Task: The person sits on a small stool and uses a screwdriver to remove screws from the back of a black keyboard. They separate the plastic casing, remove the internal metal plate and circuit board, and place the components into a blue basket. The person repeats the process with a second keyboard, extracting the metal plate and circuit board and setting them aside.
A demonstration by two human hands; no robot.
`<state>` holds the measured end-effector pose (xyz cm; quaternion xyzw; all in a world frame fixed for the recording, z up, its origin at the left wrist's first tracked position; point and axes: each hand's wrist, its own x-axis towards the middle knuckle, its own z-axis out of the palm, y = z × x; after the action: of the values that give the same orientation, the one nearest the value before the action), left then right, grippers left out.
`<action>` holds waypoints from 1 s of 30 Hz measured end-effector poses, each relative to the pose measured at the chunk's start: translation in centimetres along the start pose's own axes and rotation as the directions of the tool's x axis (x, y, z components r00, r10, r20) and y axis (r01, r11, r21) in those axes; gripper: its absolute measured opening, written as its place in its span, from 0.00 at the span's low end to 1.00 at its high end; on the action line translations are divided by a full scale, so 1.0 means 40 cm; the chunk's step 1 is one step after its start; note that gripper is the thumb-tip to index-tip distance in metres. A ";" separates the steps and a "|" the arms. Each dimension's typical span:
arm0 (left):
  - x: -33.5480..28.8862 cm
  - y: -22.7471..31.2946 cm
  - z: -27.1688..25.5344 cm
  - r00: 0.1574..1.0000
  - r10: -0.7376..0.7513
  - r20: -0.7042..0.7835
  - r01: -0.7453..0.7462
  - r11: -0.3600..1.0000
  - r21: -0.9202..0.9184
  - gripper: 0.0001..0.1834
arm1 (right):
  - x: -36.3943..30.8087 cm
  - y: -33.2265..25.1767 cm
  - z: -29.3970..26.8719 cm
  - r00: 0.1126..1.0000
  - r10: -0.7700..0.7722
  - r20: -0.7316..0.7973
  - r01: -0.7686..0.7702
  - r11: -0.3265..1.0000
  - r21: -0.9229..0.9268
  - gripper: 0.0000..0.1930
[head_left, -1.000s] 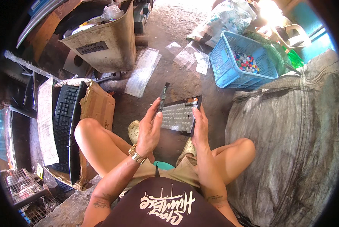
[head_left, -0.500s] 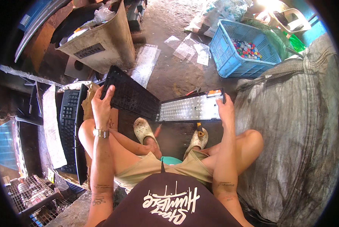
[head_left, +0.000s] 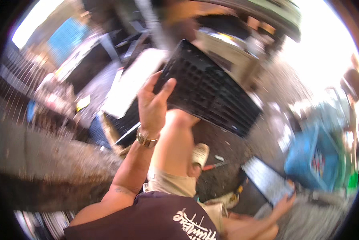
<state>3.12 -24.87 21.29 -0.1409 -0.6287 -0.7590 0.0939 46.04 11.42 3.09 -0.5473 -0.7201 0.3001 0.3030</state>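
Observation:
My left hand (head_left: 152, 107), a watch on its wrist, grips one end of a black keyboard cover (head_left: 209, 90) full of key openings. The cover is raised and tilted above my left knee. Low at the right, my right hand (head_left: 282, 206) is closed on the edge of the keyboard's other half, a dark-rimmed back panel (head_left: 266, 179) with a pale, shiny sheet in it. The two halves are well apart. Motion blur smears my right fingers.
A screwdriver (head_left: 214, 165) with an orange handle lies on the floor by my shoe. Beyond the back panel stands a blue crate (head_left: 307, 164). A beige bin (head_left: 227, 58) is behind the cover. At the left is a white sheet (head_left: 133, 82); a grey sack (head_left: 319, 216) lies lower right.
The keyboard halves, joined in a V before, are now separated. My left hand has lifted the cover; the back panel stays in my right hand. The view has swung left.

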 end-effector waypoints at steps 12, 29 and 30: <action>0.090 0.515 -0.439 0.379 0.923 -0.062 -0.441 0.239 0.865 0.17 | 0.103 0.034 0.047 0.986 -0.167 0.025 0.169 0.963 -0.210 0.28; -0.054 -0.026 -0.642 0.583 0.615 -0.531 -0.156 0.726 0.669 0.34 | 0.060 -0.031 0.044 0.986 -0.161 0.033 0.162 0.985 -0.050 0.28; -0.053 0.030 -0.579 0.632 0.648 -0.425 -0.278 0.702 0.656 0.33 | 0.048 -0.058 0.043 0.988 -0.149 0.051 0.153 0.983 -0.097 0.29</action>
<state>3.29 -47.89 17.75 -0.0108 -0.6815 -0.5003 0.5341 42.89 12.59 3.99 -0.4990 -0.7802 0.2514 0.2812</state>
